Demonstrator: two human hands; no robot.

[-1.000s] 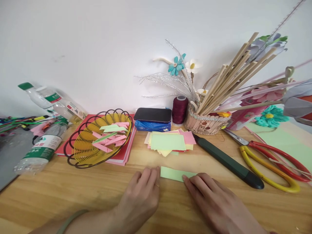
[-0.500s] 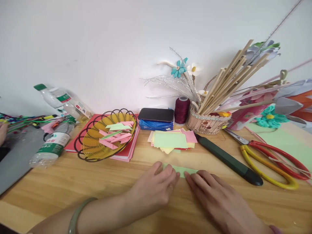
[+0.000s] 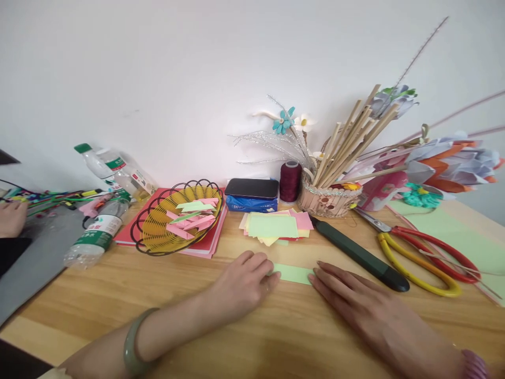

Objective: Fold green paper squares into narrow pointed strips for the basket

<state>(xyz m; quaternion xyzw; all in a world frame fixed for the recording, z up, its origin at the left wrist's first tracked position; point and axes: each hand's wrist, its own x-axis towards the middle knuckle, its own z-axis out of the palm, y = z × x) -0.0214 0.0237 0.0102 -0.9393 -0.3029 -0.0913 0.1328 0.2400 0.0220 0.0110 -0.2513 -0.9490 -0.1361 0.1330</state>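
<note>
Pale green rectangular paper strip point(image 3: 295, 274): lying flat on the light wooden surface point(image 3: 252, 342), right between the two hands.
Left hand point(image 3: 246, 281): fingers curled and bunched together, tips on the strip's left end; pinching or only pressing, I cannot tell.
Right hand point(image 3: 363, 302): fingers long and close together, tips at the strip's right end; again, pinch or press, no telling.
Just now: there it goes, the left fingers, half a second ago nearly meeting the right ones, draw back leftward, and more green shows between.
For the paper work: both ends look steadied, the middle uncovered.
Behind the strip: a loose stack of small green, pink and yellow paper sheets point(image 3: 272, 225), no hand on it.
Off to the left: a yellow woven oval basket with a black looped rim point(image 3: 152, 234), bearing folded pink and green paper pieces point(image 3: 197, 222).
Beyond the right hand: a dark green long-handled tool point(image 3: 359, 254), then red-and-yellow-handled metal scissors point(image 3: 400, 231).
Far left: another person's hand point(image 3: 13, 218), now showing more fully, well apart.
</note>
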